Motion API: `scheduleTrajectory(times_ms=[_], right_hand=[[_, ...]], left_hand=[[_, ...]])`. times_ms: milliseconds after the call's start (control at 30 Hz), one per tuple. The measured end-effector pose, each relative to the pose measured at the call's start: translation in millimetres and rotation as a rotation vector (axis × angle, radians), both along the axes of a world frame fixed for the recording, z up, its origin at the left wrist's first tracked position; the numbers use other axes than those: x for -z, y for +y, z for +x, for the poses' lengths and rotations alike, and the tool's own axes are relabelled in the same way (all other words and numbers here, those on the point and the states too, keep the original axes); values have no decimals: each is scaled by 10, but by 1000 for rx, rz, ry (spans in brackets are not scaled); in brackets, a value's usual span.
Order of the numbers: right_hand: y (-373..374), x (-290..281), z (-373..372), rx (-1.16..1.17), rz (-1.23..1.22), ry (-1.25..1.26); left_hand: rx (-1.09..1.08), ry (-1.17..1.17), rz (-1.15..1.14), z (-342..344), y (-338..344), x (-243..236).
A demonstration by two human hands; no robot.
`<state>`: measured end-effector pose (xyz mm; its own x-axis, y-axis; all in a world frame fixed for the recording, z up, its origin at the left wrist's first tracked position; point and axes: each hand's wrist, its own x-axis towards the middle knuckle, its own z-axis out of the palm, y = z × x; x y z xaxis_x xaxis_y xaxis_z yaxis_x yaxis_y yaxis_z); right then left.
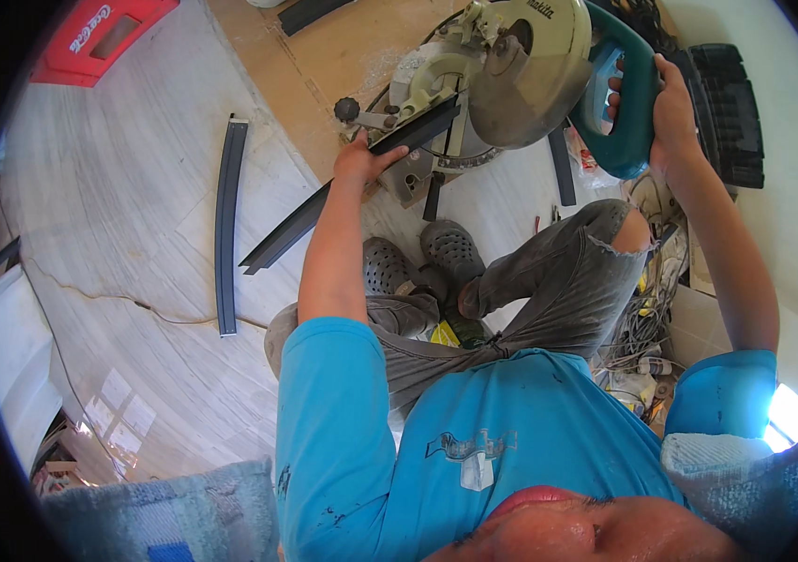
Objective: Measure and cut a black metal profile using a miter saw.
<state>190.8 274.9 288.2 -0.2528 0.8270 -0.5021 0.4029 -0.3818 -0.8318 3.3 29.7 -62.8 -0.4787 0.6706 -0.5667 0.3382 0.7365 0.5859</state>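
Note:
A mitre saw (pixel 530 75) stands in front of me, its blade guard lowered toward the bed. My right hand (pixel 671 112) is wrapped round the saw's teal handle (pixel 641 103). My left hand (pixel 366 161) grips a long dark grey metal profile (pixel 296 225), its thumb and fingers closed about it. That profile lies slantwise across the saw's bed against the fence, its far end close to the blade guard and its near end sticking out to the lower left. The blade itself is hidden by the guard.
Another dark profile (pixel 227 225) lies on the pale floor at left, and short offcuts (pixel 562 167) lie by the saw. A red crate (pixel 99 42) stands far left. Tangled cables (pixel 633 328) and a black case (pixel 727 117) are at right. An extension cord (pixel 146 305) crosses the floor.

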Motion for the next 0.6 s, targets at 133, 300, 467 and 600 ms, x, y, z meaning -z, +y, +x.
scheduleTrajectory(times_ms=[133,300,467,600], right_hand=[[25,43,47,-14,29,5],[-214,217,109,-24,97,-117],[-494,609,312,-45,149,3],[-649,827,406,-34,180,52]], left_hand=[[-54,13,82,94,-12,-1],[-64,20,96,79,-20,-22],[-48,52,82,73,-13,4],[-47,59,36,63,14,-2]])
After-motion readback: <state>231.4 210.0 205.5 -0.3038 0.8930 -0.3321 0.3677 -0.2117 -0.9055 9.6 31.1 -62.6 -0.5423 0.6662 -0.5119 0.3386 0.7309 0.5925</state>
